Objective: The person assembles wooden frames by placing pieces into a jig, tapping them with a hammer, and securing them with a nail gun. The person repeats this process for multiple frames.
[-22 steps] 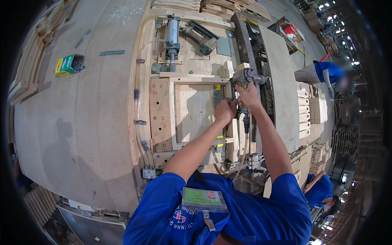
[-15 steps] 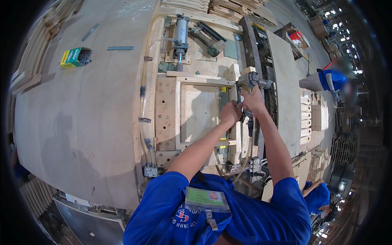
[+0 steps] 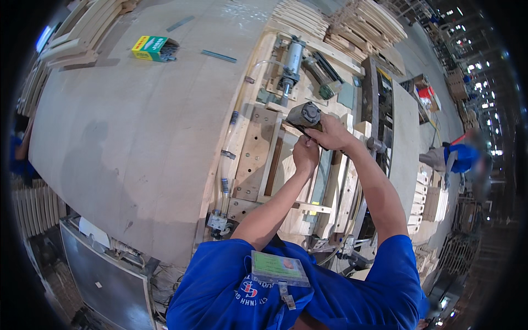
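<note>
Head view: the right hand (image 3: 333, 133) grips a grey, round-capped nail gun (image 3: 304, 114).

At the centre of the frame, the right hand (image 3: 333, 132) covers the grip of the pneumatic tool (image 3: 304, 114); the left hand's (image 3: 304, 155) fingertips are partly hidden under that tool, and what they touch cannot be told; the left forearm (image 3: 279, 202) hides part of the wooden frame (image 3: 317, 208); at far left, a person in blue (image 3: 20, 155) is cut by the dark rim; at right, a co-worker's (image 3: 463, 158) head is blurred; the wearer's blue shirt (image 3: 357, 291) runs off the lower edge.
</note>
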The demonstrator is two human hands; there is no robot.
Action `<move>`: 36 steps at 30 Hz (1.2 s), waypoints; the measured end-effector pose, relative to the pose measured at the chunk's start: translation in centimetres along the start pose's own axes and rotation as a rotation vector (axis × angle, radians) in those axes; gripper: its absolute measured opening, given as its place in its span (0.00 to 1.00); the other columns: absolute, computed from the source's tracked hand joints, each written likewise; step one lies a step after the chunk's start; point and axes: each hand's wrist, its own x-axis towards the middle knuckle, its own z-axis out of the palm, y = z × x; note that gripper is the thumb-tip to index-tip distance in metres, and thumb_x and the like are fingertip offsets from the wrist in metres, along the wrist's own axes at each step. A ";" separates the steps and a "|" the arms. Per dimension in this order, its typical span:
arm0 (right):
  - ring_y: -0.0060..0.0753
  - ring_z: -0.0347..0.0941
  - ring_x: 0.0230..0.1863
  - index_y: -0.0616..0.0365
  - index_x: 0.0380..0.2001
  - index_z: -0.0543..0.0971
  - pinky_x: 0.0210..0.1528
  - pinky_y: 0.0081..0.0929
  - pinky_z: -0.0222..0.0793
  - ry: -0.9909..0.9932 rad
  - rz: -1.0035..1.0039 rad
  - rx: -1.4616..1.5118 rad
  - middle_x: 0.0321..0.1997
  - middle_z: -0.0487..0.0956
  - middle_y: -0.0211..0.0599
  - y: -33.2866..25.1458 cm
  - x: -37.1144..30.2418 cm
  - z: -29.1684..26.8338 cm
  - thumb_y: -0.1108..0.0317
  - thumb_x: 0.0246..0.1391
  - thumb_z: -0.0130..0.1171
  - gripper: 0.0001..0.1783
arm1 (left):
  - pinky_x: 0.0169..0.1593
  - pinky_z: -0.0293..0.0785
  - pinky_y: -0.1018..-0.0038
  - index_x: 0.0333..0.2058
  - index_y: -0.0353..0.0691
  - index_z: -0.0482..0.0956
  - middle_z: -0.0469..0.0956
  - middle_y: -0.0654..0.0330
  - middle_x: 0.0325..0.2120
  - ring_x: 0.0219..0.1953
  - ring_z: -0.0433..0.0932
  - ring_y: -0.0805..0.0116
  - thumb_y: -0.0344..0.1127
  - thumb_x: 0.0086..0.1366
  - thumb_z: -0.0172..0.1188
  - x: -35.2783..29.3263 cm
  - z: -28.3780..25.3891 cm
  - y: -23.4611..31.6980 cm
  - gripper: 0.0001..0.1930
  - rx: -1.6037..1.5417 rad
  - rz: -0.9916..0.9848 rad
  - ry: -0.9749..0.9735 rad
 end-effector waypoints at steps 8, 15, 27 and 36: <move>0.68 0.78 0.59 0.68 0.58 0.76 0.63 0.49 0.72 -0.136 -0.056 -0.063 0.53 0.82 0.69 -1.8 3.5 0.2 0.65 0.58 0.66 0.28 | 0.38 0.74 0.63 0.32 0.32 0.81 0.85 0.51 0.27 0.32 0.82 0.64 0.30 0.70 0.57 2.4 0.0 -1.2 0.09 -0.087 -0.019 0.087; 0.68 0.78 0.58 0.70 0.64 0.71 0.63 0.50 0.73 -0.117 -0.080 -0.065 0.53 0.82 0.70 -2.6 3.9 0.5 0.64 0.57 0.66 0.34 | 0.48 0.79 0.54 0.40 0.33 0.85 0.87 0.39 0.39 0.45 0.86 0.39 0.32 0.69 0.55 3.5 -0.2 -2.3 0.11 -0.193 -0.082 -0.037; 0.40 0.81 0.47 0.64 0.53 0.81 0.56 0.38 0.76 -0.190 -0.096 0.210 0.47 0.86 0.48 -5.0 -9.5 3.2 0.71 0.60 0.68 0.18 | 0.30 0.79 0.70 0.47 0.36 0.81 0.85 0.58 0.33 0.30 0.84 0.73 0.37 0.79 0.49 -10.8 -3.9 -3.3 0.14 -0.338 -0.312 -0.315; 0.40 0.80 0.46 0.66 0.55 0.78 0.55 0.37 0.76 -0.341 -0.168 0.282 0.46 0.85 0.51 -8.2 -13.9 9.5 0.71 0.60 0.69 0.22 | 0.31 0.79 0.72 0.48 0.38 0.80 0.85 0.60 0.36 0.31 0.84 0.72 0.35 0.82 0.44 -17.5 -10.4 -5.4 0.14 -0.320 -0.503 -0.418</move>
